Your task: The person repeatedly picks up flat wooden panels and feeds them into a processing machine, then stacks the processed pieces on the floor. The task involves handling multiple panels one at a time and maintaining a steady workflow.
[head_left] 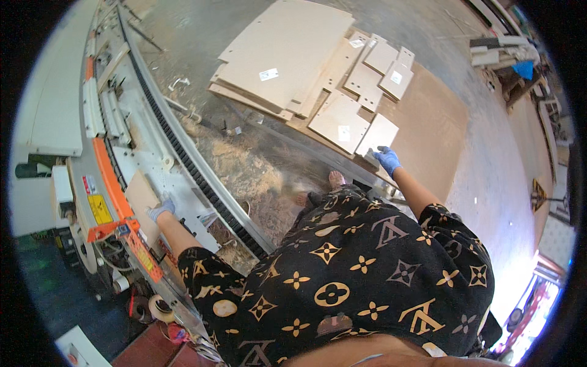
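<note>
My left hand (162, 209), in a pale blue glove, is on a narrow light wood panel (139, 191). Its fingers are at the panel's edge, beside the machine's orange guide rail (110, 177). Out to the right, my right hand (386, 160) wears a blue glove with dark fingertips. Its fingers close on the near corner of a small pale panel (379, 131). That panel lies on the stack beside a larger square panel (342, 121) bearing a white label. The undersides of both held panels are hidden.
A long machine with a black chain track (177, 144) runs along my left. Large boards (287, 49) and several smaller cut panels (397, 79) are stacked ahead on a brown base board (434, 122). Sawdust (235, 168) covers the floor between. Tape rolls (162, 307) sit at lower left.
</note>
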A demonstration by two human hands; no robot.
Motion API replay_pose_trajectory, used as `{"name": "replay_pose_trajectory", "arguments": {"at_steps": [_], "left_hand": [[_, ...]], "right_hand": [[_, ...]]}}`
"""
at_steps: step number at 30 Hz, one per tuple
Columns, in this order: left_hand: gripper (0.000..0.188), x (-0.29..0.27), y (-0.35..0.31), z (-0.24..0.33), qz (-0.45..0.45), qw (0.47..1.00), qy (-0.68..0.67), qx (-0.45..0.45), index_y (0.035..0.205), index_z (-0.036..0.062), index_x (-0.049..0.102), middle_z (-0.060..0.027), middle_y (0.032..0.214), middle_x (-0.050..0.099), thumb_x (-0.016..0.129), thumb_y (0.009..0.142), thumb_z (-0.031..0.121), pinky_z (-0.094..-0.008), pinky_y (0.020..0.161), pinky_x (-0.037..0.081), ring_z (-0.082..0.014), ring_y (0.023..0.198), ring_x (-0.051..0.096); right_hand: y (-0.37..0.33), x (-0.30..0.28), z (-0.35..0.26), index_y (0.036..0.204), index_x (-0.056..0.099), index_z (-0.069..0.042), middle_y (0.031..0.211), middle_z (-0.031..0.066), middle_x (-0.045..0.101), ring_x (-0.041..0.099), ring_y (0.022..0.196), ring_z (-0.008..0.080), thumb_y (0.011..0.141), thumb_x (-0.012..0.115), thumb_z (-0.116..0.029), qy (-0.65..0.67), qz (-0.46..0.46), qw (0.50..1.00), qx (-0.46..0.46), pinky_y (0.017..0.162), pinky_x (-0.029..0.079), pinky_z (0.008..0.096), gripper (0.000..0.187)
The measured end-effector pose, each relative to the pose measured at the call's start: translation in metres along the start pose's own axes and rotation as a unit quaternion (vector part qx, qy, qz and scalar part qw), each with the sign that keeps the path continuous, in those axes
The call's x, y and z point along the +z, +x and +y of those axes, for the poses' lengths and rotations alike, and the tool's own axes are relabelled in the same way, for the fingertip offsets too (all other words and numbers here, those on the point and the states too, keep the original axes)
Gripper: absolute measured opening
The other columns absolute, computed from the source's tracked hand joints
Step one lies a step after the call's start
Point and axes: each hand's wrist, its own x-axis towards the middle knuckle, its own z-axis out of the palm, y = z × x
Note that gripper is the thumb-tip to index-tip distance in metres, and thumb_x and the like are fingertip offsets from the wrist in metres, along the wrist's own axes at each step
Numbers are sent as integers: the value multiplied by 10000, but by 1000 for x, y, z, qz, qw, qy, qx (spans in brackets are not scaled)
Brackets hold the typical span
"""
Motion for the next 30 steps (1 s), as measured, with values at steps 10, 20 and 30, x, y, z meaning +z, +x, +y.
{"name": "replay_pose_trajectory", "arguments": {"at_steps": [10, 20, 30], "left_hand": [[378, 53, -267, -81, -263, 948, 78, 163, 1219, 43, 455, -58, 1031, 528, 515, 904, 243, -279, 718, 496, -145, 862, 539], [366, 21, -361, -161, -342, 922, 171, -66, 1259, 40, 462, -87, 1209, 534, 525, 913, 141, -306, 837, 494, -206, 1021, 562], [368, 52, -392, -208, -397, 899, 155, -95, 1196, 22, 505, -74, 1148, 542, 617, 854, 99, -269, 818, 505, -166, 1021, 560]], "right_hand": [[54, -32, -26, 1428, 252, -157, 1420, 172, 343, 354, 1300, 312, 674, 704, -507, -251, 194, 946, 67, 1048, 329, 430, 946], [35, -61, -20, 1422, 253, -184, 1305, 149, 454, 441, 1206, 333, 666, 738, -489, -331, 42, 939, -87, 985, 383, 418, 949], [45, -144, 21, 1132, 572, -8, 1031, 84, 627, 601, 910, 174, 795, 704, -346, 151, -214, 965, 0, 815, 481, 296, 495]]}}
